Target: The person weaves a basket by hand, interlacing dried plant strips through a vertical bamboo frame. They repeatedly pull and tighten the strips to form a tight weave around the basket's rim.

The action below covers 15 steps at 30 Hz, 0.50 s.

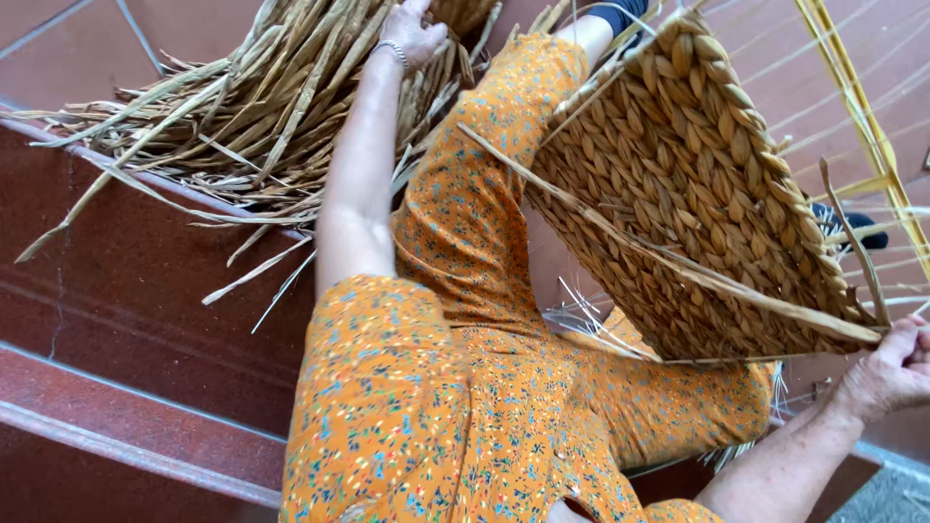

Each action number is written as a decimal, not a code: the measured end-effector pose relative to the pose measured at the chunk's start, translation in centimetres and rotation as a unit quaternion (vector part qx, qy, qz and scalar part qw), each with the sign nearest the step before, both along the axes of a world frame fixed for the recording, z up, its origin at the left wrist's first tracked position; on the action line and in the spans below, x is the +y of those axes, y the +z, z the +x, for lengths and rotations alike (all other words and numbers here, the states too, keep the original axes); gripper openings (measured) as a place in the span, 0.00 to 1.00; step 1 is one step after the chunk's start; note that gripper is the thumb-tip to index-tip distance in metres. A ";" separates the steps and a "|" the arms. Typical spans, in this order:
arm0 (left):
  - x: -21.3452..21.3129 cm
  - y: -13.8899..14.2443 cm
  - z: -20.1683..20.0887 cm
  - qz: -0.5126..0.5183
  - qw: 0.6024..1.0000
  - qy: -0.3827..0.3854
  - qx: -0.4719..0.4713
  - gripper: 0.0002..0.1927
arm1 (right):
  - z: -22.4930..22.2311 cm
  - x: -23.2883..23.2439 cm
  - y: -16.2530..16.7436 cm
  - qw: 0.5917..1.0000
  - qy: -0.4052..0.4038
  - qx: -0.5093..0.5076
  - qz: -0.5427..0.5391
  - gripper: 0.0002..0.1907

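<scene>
Orange flowered cloth [407, 407] fills the space closest to the camera; it covers the person's shoulder and lap. From the sleeve, a bare arm stretches far out to the left hand [415, 31]. That hand wears a thin silver bracelet [391, 46] on the wrist. It rests on a big pile of dry straw strips [262, 107]. The fingers dip into the strips and go out of the top of the picture, so I cannot tell if they are closed around any strip or just lying on them. Straw pokes out on every side of that hand, and the pile lies on a red stone step [126, 291].

On the other side, the right hand [896, 373] pinches the end of one long flat straw strip [668, 257]. Its fingers are closed tight on it. From the pinch, the strip runs up and away across the front of a woven basket panel [697, 194]. The panel touches that hand at its lower corner and leans tilted over the lap. Its edge is a thick braid. Past the panel stands a thin yellow wire frame [857, 97].
</scene>
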<state>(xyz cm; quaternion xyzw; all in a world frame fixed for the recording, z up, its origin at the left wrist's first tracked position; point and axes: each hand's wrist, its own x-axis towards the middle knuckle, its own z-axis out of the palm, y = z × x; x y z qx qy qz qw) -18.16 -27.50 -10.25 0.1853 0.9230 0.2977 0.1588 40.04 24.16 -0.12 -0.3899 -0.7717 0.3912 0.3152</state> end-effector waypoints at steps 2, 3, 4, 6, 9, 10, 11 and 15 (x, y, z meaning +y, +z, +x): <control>-1.1 0.2 0.1 0.034 0.994 -0.022 -0.098 0.29 | -0.4 0.1 -0.2 1.000 -0.009 -0.006 0.002 0.05; -1.3 0.1 0.6 0.052 0.992 -0.067 -0.091 0.29 | -0.4 0.1 -0.3 1.000 -0.012 -0.012 0.002 0.06; -1.2 -0.1 1.2 0.069 0.988 -0.112 -0.084 0.29 | -0.4 0.2 -0.4 0.999 -0.019 -0.027 0.025 0.06; -0.7 -0.6 1.8 0.113 0.977 -0.140 -0.114 0.27 | -0.3 0.2 -0.5 0.995 -0.036 -0.054 0.077 0.06; 0.3 -1.9 2.0 0.138 0.981 -0.052 -0.123 0.18 | 0.2 0.2 -0.3 0.995 -0.010 -0.066 0.074 0.09; 0.3 -2.1 1.2 0.113 0.992 0.004 -0.052 0.13 | 0.4 0.2 -0.2 0.995 0.004 -0.067 0.071 0.09; 0.0 -2.4 0.6 0.085 0.995 0.059 0.017 0.10 | 0.5 0.3 0.0 0.995 0.018 -0.070 0.067 0.10; -3.3 -2.2 -1.6 0.110 0.832 0.535 -0.095 0.12 | 0.6 0.3 0.5 0.995 0.024 -0.081 0.062 0.10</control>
